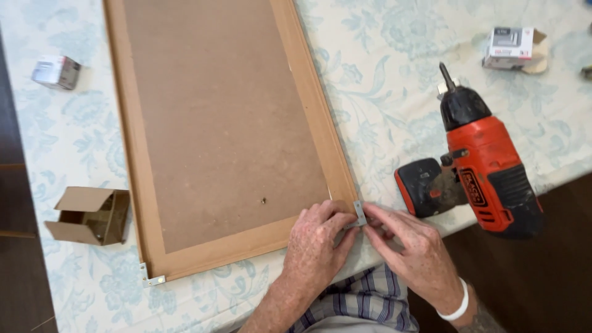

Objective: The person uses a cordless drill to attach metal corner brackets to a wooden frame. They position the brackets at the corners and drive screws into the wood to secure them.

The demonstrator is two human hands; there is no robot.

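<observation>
Pale floral cloth [382,74] covers the table, and dark floor shows along the near right and left edges. On the cloth lies a wooden frame [316,105] with its brown hardboard back [222,117] facing up, running from the far side down to me. My left hand [317,243] rests flat on the frame's near right corner, fingers bent over the wood. My right hand [410,250] comes in from the right, its fingertips pinching a small metal corner bracket [359,213] against that same corner, so both hands meet around the bracket, almost touching each other. A white band sits on my right wrist. Another bracket of the same kind [151,279] is already on the frame's near left corner. Just right of my hands an orange and black cordless drill [487,172] lies on its side at the table's edge, bit pointing away from me. Left of the frame sits an open cardboard box [92,214]. A small closed box [57,71] lies far left, another small box [510,46] far right.
</observation>
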